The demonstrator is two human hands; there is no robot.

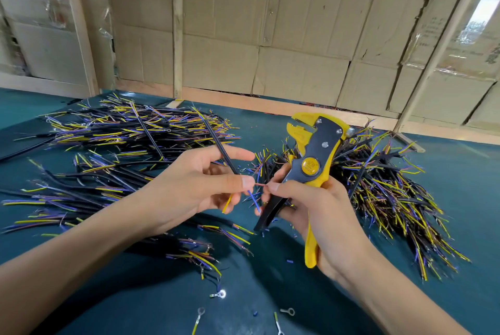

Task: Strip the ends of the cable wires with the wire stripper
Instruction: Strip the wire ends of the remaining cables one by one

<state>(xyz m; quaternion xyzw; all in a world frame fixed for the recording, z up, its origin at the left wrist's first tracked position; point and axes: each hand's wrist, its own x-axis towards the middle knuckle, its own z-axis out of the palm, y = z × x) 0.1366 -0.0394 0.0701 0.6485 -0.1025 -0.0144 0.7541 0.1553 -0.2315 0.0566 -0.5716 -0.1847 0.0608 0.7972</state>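
While left hand (189,185) pinches thin black sheathed cable (221,150) above teal counter (270,280) and right hand (319,215) grips yellow-and-black wire stripper (311,161), also nipping reddish core (261,184): light, limp, springy, probably; best held just behind splayed ends.

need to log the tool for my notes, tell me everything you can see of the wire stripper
The wire stripper is yellow plastic with black metal plates, silver rivets and a round yellow dial at the pivot. Its toothed head points up and away, above the table and holding no wire. One handle is yellow, the other black, spread apart at the bottom. The right hand grips it around the handles, while that hand's thumb and finger also pinch a thin reddish wire.
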